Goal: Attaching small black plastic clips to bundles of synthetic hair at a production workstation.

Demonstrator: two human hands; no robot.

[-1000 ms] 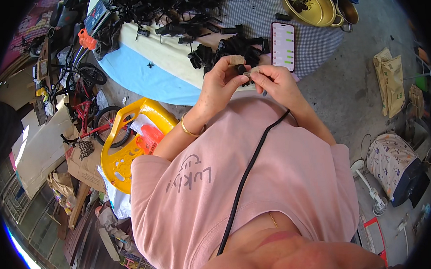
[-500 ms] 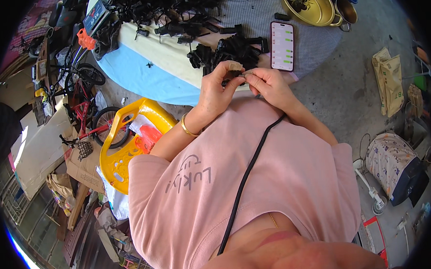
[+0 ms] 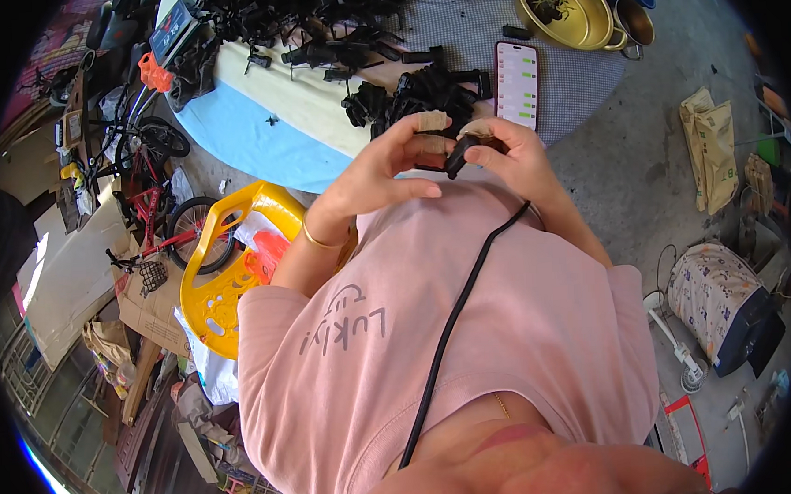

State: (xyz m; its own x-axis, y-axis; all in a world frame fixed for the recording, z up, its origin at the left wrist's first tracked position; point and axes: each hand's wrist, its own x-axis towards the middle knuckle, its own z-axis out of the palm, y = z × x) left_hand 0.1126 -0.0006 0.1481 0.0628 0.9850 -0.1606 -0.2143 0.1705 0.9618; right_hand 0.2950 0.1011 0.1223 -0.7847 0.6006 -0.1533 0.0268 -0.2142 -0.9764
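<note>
Close in front of my chest, my right hand [image 3: 517,158] grips a small black part [image 3: 462,154], blocky in shape, between thumb and fingers. What kind of part it is I cannot make out. My left hand [image 3: 385,170] is open beside it, thumb spread away from the fingers, whose tips come near the part's left side. Tan tape wraps fingertips on both hands. Just beyond them on the cloth-covered table [image 3: 272,151] lies a pile of similar black parts [image 3: 429,95]. A phone [image 3: 516,83] with a lit screen lies right of that pile.
Larger heaps of black parts [image 3: 289,22] cover the table's far side. A brass-coloured basin [image 3: 593,22] and a metal cup [image 3: 635,25] stand far right. A yellow plastic chair [image 3: 205,299] is at my left, with a red bicycle [image 3: 151,209] beyond. Paper sacks [image 3: 707,149] lie on the right-hand floor.
My two hands have moved apart from a pinch where their fingertips met. The left fingers have opened, and the black part now shows in my right hand.
</note>
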